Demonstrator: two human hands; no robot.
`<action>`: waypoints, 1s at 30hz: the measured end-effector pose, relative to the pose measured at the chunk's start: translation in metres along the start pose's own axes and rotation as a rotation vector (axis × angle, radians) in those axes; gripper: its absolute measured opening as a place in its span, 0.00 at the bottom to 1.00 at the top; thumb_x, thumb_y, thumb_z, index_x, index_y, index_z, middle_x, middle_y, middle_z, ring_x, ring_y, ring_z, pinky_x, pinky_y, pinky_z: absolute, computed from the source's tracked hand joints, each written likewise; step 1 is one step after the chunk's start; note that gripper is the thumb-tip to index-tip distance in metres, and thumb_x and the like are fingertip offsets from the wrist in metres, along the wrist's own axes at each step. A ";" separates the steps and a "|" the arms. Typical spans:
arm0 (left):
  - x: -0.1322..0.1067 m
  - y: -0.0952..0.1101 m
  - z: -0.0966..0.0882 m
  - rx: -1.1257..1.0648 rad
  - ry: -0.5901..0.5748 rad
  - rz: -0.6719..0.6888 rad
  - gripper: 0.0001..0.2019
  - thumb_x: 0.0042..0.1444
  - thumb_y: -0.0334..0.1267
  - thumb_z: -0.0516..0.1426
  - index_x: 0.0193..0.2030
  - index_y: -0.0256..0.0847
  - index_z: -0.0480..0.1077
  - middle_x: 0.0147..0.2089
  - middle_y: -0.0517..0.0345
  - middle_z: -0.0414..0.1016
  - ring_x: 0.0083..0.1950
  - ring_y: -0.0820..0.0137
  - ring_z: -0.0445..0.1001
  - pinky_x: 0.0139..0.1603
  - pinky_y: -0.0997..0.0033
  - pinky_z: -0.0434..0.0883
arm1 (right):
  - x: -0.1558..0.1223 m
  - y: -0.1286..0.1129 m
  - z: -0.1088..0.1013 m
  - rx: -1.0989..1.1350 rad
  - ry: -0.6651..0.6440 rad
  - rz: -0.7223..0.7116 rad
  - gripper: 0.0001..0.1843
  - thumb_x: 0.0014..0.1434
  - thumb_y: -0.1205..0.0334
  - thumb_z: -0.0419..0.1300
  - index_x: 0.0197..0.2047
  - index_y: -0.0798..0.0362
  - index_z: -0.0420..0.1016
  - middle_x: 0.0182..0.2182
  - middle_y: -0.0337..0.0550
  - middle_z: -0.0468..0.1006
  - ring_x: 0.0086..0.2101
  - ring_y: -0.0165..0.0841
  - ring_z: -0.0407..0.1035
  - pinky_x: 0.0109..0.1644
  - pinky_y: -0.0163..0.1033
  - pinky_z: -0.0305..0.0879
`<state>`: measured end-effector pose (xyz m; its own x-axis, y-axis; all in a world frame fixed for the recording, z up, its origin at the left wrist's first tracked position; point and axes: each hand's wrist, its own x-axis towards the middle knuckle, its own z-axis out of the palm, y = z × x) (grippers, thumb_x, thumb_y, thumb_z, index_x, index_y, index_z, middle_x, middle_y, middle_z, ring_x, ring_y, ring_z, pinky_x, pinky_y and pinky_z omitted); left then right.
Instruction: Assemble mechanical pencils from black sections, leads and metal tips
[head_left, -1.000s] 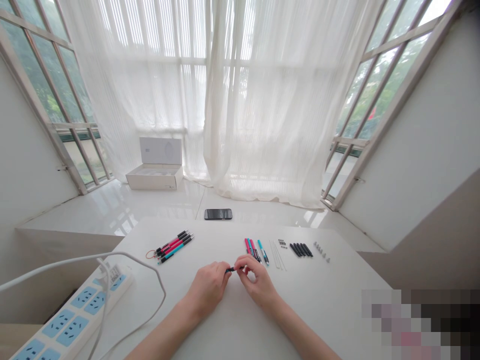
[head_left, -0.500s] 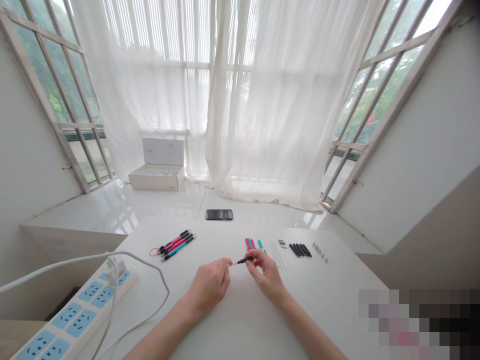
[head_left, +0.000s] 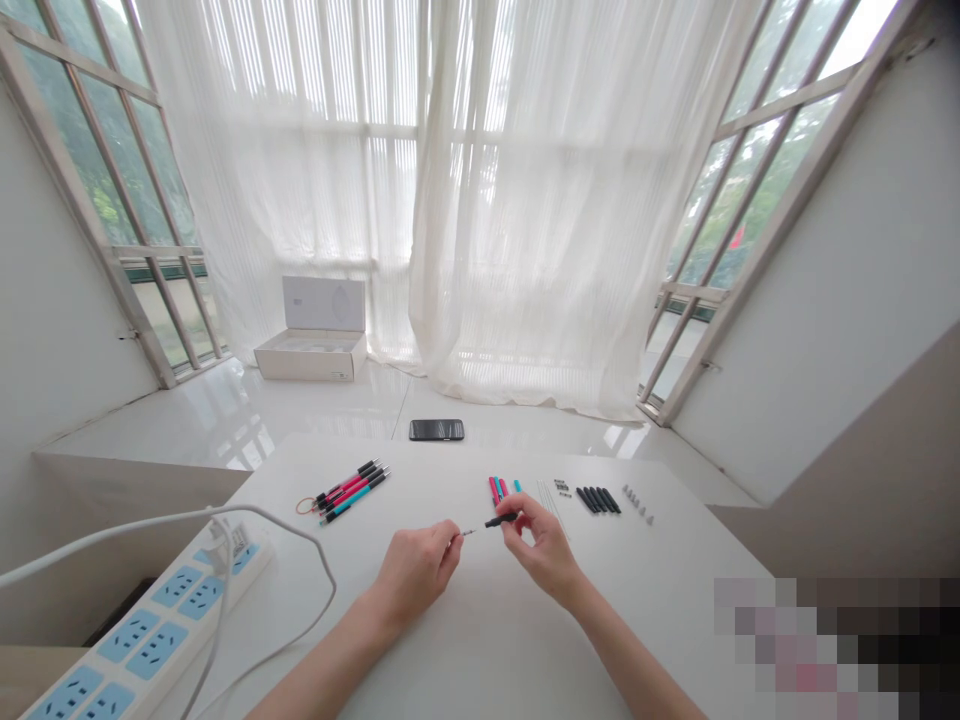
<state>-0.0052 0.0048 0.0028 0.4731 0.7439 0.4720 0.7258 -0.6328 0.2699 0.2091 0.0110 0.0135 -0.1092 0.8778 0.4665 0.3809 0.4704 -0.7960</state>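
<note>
My two hands work just above the white table (head_left: 480, 640). My right hand (head_left: 541, 548) pinches a short black pen grip (head_left: 501, 520) by its right end. My left hand (head_left: 417, 568) pinches the end of a thin refill (head_left: 463, 533), whose metal tip points at the black grip with a small gap between them. Just behind my right hand lie pink and teal pen barrels (head_left: 501, 488). Thin white refills (head_left: 551, 497) lie to their right.
Assembled pens (head_left: 351, 488) with a rubber band (head_left: 304, 506) lie at the left. Black grips (head_left: 598, 499), small dark parts (head_left: 562, 486) and metal tips (head_left: 639, 504) line the right. A power strip (head_left: 142, 635) and cable (head_left: 150, 520) sit at the left edge. A phone (head_left: 436, 430) lies beyond the table.
My hands have drawn apart. The black grip has slid off the refill to the right with my right hand, baring the thin refill and its tip in my left.
</note>
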 end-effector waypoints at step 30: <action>-0.001 0.003 0.001 -0.032 -0.076 0.055 0.09 0.64 0.34 0.44 0.36 0.42 0.63 0.26 0.61 0.72 0.24 0.71 0.70 0.26 0.74 0.60 | 0.007 0.094 -0.143 -0.365 0.394 0.316 0.20 0.52 0.49 0.54 0.41 0.54 0.75 0.39 0.51 0.80 0.34 0.38 0.74 0.37 0.40 0.68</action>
<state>-0.0030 0.0025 0.0019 0.5491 0.7215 0.4219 0.6820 -0.6786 0.2729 0.3750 0.0488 -0.0027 0.3805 0.8375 0.3922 0.6366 0.0705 -0.7680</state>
